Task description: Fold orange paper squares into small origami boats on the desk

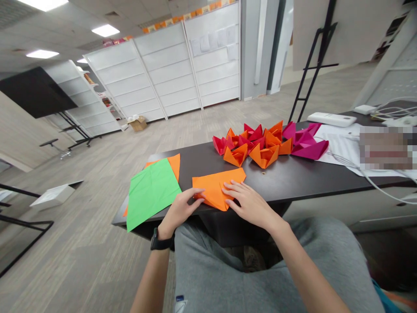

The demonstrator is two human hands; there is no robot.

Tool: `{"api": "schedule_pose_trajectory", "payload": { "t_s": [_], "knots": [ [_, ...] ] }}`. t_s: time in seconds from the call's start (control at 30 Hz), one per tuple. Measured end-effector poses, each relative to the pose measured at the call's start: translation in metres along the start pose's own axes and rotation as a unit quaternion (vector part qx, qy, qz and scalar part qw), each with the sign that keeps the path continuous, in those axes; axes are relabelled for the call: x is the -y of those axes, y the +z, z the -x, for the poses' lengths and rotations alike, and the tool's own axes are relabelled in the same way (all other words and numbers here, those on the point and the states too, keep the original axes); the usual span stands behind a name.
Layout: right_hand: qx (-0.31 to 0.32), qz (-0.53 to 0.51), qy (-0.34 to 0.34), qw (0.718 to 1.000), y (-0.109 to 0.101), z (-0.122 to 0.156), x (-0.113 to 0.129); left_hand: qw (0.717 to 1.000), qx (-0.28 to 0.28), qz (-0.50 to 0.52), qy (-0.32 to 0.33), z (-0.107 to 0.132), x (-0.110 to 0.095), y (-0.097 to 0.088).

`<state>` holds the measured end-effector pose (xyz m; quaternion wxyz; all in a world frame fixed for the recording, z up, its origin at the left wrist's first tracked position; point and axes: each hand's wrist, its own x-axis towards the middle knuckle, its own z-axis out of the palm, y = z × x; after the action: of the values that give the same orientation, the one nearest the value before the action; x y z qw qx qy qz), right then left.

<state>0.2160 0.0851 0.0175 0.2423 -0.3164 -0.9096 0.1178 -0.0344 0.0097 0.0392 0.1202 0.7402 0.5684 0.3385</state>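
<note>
A partly folded sheet of orange paper [213,186] lies on the dark desk in front of me, its lower edge coming to a point near the desk's front edge. My left hand [183,208] pinches the paper's lower left edge between thumb and fingers. On its right part rests my right hand [249,201], fingers stretched out and pressing on the sheet, thumb by the lower corner. Left of the hands, a green sheet [151,189] overlaps orange sheets [175,164] and hangs past the desk edge. Folded paper boats in orange [264,155], red [222,144] and magenta [311,148] stand behind.
The dark desk [202,158] ends just left of the green sheet. To the right lie white papers [337,145], a white power bank-like device [331,118] and loose cables [374,184]. A cardboard box [138,124] sits on the floor by white cabinets [169,65].
</note>
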Motion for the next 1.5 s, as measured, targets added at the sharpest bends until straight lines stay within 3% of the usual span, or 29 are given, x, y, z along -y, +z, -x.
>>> {"api": "schedule_pose_trajectory", "payload": {
  "t_s": [0.13,0.27,0.37,0.5,0.63,0.7,0.8,0.93,1.03,1.13,1.3,1.5],
  "knots": [
    [0.003,-0.008,0.002,1.0,-0.003,0.0,0.001,0.997,-0.043,0.06,-0.039,-0.032,-0.009,0.012],
    [0.014,-0.007,0.001,1.0,-0.003,-0.001,0.001,0.997,0.021,0.067,-0.029,-0.056,-0.018,0.023],
    [0.013,-0.008,0.001,1.0,-0.002,0.0,0.001,0.997,0.046,0.059,-0.032,-0.063,-0.017,0.032],
    [0.0,-0.019,0.009,1.0,-0.003,0.001,0.002,0.998,0.036,0.043,-0.011,-0.062,-0.013,0.042],
    [0.001,-0.022,0.02,1.0,-0.005,0.001,0.003,0.998,0.029,0.038,0.027,-0.04,-0.017,0.024],
    [-0.002,-0.015,0.019,1.0,-0.005,0.001,0.003,0.996,0.057,0.019,0.071,-0.022,-0.022,0.006],
    [-0.008,-0.011,0.018,1.0,-0.003,0.002,0.002,0.983,0.121,-0.092,0.106,0.003,-0.03,-0.014],
    [-0.008,-0.015,0.009,1.0,0.0,0.002,-0.001,0.949,0.147,-0.211,0.18,0.015,-0.04,-0.005],
    [-0.009,-0.012,-0.002,1.0,0.0,0.003,-0.001,0.927,0.154,-0.239,0.244,0.013,-0.045,0.013],
    [-0.012,-0.004,-0.006,1.0,0.001,0.004,-0.001,0.919,0.145,-0.269,0.248,0.007,-0.05,0.019],
    [-0.009,-0.003,0.0,1.0,0.001,0.003,-0.001,0.896,0.181,-0.331,0.234,-0.018,-0.07,0.008],
    [-0.017,0.001,-0.011,1.0,-0.002,0.003,0.001,0.891,0.155,-0.318,0.284,-0.049,-0.079,-0.003]
  ]
}}
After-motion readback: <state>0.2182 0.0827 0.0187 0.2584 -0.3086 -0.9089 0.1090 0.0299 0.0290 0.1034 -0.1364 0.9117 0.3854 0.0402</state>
